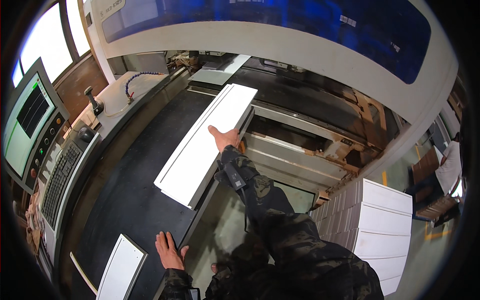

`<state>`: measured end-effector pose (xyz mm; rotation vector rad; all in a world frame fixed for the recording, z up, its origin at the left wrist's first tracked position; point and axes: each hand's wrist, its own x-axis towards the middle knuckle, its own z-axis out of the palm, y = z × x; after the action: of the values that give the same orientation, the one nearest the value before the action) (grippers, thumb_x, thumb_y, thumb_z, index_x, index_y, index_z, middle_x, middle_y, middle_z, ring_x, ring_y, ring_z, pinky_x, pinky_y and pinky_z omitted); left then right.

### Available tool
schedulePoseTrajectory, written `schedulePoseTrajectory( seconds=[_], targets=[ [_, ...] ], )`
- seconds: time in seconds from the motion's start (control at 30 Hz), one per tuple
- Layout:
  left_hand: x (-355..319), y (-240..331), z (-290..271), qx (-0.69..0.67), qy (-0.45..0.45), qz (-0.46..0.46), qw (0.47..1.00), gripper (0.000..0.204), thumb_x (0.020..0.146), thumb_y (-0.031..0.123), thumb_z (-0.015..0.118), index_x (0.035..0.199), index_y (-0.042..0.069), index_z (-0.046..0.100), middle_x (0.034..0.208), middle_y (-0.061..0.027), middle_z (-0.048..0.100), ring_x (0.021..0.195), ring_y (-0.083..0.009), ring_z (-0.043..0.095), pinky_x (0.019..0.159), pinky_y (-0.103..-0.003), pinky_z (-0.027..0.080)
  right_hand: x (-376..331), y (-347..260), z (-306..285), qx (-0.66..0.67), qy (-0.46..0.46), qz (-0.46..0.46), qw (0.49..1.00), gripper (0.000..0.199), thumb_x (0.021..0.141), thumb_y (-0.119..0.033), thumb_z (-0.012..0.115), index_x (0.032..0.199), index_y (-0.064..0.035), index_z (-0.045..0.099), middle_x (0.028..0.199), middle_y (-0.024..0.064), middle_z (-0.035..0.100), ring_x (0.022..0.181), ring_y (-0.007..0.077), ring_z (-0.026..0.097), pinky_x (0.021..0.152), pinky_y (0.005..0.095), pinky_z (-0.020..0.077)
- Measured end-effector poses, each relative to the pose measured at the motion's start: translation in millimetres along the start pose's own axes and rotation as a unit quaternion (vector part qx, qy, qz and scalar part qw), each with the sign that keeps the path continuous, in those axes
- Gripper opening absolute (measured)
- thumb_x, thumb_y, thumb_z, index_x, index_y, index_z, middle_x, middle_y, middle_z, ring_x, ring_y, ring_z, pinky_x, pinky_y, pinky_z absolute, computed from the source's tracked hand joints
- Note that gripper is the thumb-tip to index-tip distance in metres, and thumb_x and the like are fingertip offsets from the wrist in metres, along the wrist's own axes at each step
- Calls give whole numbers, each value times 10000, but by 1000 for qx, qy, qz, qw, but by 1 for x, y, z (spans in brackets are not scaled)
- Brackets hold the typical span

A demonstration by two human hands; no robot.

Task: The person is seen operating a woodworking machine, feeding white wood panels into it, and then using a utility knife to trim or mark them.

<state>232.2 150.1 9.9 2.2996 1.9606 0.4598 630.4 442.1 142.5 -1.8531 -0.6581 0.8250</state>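
Already placed: long white panel (207,142) lies flat on the dark machine bed (130,200), along its right edge — not yet let go.
Right hand (225,138): open, palm pressed on the panel's right long edge.
Left hand (168,251): open, fingers spread — resting on the bed's near right edge.

Right hand (224,138) on white panel (205,145)
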Motion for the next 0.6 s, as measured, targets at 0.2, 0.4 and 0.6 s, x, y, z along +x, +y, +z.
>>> schedulePoseTrajectory(
  seconds=[0.2,0.4,0.6],
  targets=[
    [-1,-3,4,0,11,-4,1000,1018,798,267,988,1660,20,507,1758,-270,429,1655,-480,362,1377,-592,288,-2,0,3,16,33,-20,999,1203,829,-598,947,1567,208,441,1550,381,586,1461,475,587,1263,486,464],
    [-3,0,1,18,24,-9,1000,997,805,271,989,1653,39,518,1763,-276,414,1648,-482,369,1373,-604,291,-1,0,4,8,15,-17,1000,1172,865,-594,928,1620,134,405,1620,341,516,1526,463,523,1252,562,495],
    [-1,0,3,12,15,-10,1000,996,812,293,985,1659,51,520,1759,-275,423,1647,-479,374,1374,-598,291,4,4,4,24,14,-18,999,1171,865,-594,931,1612,141,408,1612,348,527,1511,465,540,1243,562,501]
  ],
)
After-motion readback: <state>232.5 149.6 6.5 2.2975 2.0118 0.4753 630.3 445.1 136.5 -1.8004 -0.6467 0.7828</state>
